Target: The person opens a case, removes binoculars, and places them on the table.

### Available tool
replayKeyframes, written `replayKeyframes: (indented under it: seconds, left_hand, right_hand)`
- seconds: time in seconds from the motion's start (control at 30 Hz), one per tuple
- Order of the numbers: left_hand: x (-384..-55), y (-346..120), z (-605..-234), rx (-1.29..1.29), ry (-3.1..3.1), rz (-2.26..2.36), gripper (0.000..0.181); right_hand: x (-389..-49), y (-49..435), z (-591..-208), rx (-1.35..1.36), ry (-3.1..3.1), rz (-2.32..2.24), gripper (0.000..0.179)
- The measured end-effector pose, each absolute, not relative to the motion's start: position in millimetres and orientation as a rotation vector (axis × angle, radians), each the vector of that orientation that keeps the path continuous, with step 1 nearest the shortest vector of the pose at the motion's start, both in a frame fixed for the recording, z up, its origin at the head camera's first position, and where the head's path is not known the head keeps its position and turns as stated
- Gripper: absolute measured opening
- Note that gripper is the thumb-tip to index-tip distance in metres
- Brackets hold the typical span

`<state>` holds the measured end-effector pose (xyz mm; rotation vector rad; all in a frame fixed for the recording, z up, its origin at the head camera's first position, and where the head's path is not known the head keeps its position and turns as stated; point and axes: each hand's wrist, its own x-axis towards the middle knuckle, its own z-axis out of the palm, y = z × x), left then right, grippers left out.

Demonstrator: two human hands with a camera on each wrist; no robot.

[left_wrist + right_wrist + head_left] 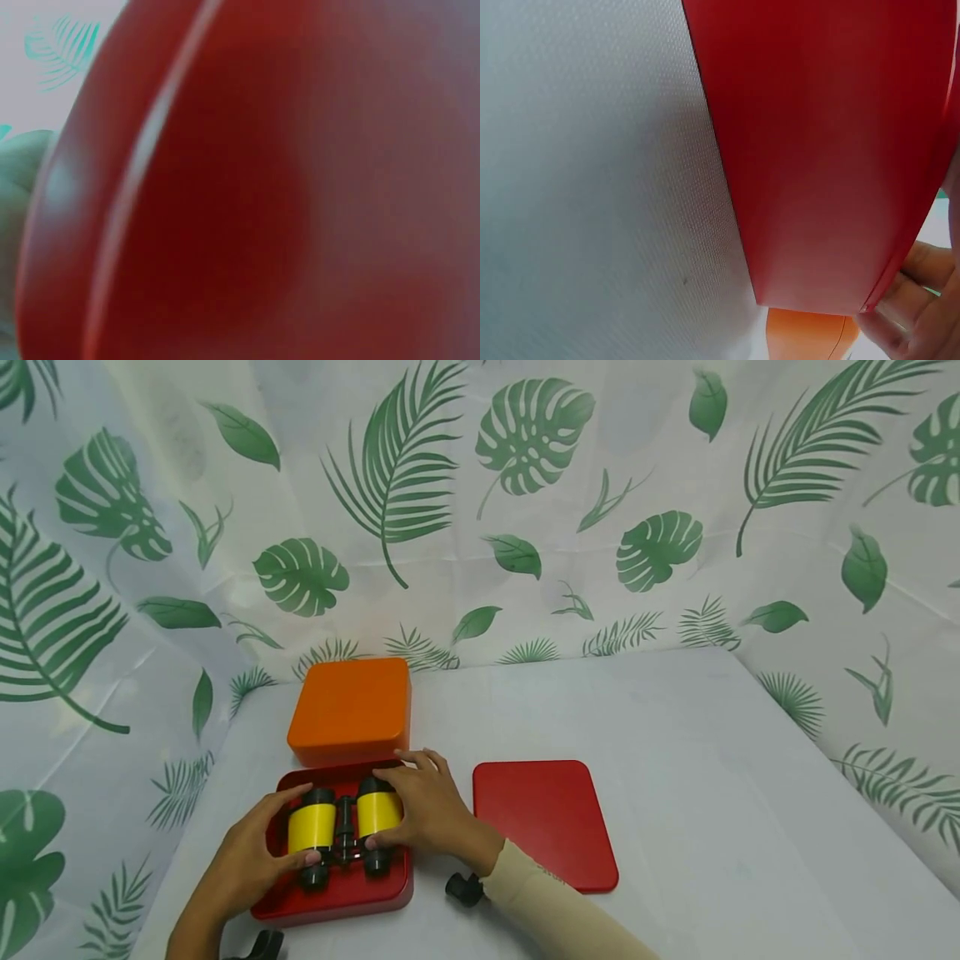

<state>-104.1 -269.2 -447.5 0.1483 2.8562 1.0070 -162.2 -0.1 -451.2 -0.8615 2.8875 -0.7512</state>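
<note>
A pair of black binoculars (312,827) with yellow bands lies in an open red box (337,906), eyepieces toward the near side. My left hand (247,860) grips the left barrel, fingers at its far end and thumb near the eyepiece. Around the right barrel, my right hand (435,810) holds in the same way, with some fingertips over the box's far rim. In the left wrist view the box wall (60,225) fills most of the picture. The right wrist view shows the box's outer side (810,165) and my right fingers (911,296) at its rim.
An orange box (351,710) sits right behind the red box. To the right, a flat red lid (547,827) lies on the white table (675,777), partly behind my right sleeve. A leaf-print cloth (450,527) hangs around the table. Black devices (465,890) show by both wrists.
</note>
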Motion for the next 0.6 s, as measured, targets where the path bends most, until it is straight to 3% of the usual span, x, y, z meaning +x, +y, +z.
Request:
replayKeyframes:
  seconds: [0.6]
  left_hand:
    - [-103,-277,-436,0.186,2.795,0.843,0.099]
  right_hand:
    - [-166,4,-445,-1.003,2.828,-0.644,0.086]
